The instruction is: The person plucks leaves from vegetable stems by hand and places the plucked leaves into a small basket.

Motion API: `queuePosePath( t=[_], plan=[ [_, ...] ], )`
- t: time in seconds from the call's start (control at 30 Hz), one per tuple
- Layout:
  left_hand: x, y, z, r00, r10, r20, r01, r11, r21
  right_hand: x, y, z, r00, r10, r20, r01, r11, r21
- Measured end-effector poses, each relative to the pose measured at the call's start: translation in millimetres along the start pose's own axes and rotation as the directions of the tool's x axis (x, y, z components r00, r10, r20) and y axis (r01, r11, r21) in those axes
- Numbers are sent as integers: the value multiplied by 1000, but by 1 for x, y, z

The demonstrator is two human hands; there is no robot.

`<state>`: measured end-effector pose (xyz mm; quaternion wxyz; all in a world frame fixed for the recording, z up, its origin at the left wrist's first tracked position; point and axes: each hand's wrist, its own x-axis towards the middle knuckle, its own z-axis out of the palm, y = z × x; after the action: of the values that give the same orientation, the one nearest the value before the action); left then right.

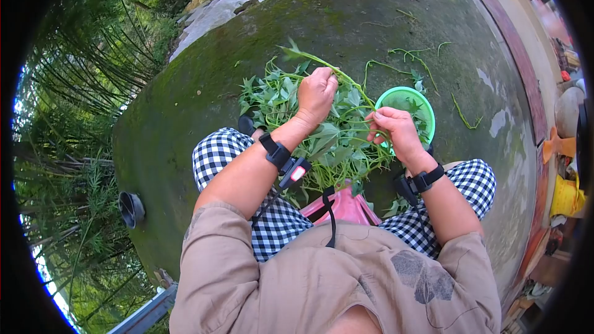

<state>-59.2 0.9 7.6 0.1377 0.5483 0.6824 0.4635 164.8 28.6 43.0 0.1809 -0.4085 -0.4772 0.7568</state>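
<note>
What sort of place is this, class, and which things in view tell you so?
Probably an outdoor yard, perhaps beside a home: there is mossy ground, dense greenery along the left side and rough stone slabs at the far edge.

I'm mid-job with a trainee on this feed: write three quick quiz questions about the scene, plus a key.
1. True or false: the left hand and right hand are both on one leafy stem.
2. From the wearer's view, where is the green basin relative to the pile of leafy greens?
A) to its left
B) to its right
C) on top of it
3. Fill in: the trousers have a dark-and-white ____ pattern.

Key: 1. True; 2. B; 3. checked
</note>
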Motion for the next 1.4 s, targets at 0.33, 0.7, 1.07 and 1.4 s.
queuePosePath(
  t=[0.33, 0.7, 1.07, 1.4],
  plan=[
    [-9, -3, -7, 992, 95, 89, -114, 962, 247, -4, 7, -3, 998, -56, -39, 50, 989, -136],
    [-7, -18, -5, 997, -80, 13, 76, 980, 184, -3, 12, 3, 993, -78, -93, 71, 994, -80],
    [-1, -50, -5, 897, -441, -24, 435, 892, -124, -5, 13, 5, 985, -105, -137, 110, 993, 31],
    [-5, -31, -7, 923, -303, 239, 347, 922, -170, -3, 14, -14, 994, 34, -103, -20, 990, 139]
  ],
)
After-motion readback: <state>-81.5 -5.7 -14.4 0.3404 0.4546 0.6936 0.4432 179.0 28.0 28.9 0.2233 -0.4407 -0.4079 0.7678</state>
